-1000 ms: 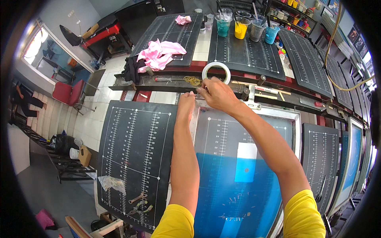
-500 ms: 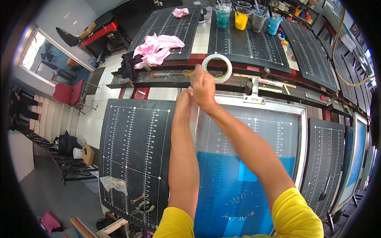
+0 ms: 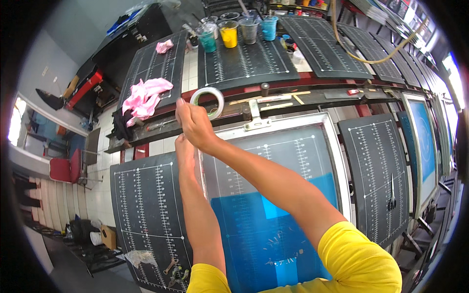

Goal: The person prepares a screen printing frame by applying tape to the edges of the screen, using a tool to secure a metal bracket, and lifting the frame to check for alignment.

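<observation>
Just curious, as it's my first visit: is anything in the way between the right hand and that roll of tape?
Nothing visible is. The right hand appears right beside the roll of tape; whether they touch, I can't tell. The left hand is nearer the wearer, not between them.

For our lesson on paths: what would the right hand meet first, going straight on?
Probably the black board under the pink cloth; depth is unclear, so the right hand might pass above it.

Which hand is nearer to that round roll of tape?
Right. The right hand is just below-left of the tape roll in the picture; the left hand is lower and farther away.
</observation>
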The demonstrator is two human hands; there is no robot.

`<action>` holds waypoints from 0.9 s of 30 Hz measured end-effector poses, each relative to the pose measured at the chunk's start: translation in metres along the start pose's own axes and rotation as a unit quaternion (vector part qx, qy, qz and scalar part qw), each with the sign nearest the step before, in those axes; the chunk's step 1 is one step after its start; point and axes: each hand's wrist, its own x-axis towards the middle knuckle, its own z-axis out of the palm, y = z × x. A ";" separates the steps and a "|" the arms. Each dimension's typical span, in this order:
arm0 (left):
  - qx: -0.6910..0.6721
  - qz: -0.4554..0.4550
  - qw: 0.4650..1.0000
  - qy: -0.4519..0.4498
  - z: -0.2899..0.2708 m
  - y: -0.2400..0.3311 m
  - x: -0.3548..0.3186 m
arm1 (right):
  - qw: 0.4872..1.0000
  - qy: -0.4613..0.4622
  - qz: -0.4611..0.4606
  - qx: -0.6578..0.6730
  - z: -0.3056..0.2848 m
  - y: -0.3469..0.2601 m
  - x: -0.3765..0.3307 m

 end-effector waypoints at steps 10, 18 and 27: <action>0.330 0.150 0.923 0.130 0.008 0.004 -0.014 | 0.936 0.090 0.121 -0.320 -0.267 -0.131 -0.207; 0.368 0.314 0.871 0.085 -0.032 -0.030 -0.156 | 0.790 0.041 0.063 -0.609 -0.396 -0.208 -0.414; 0.370 0.280 0.885 0.042 -0.135 -0.082 -0.381 | 0.742 -0.019 0.041 -0.669 -0.412 -0.214 -0.459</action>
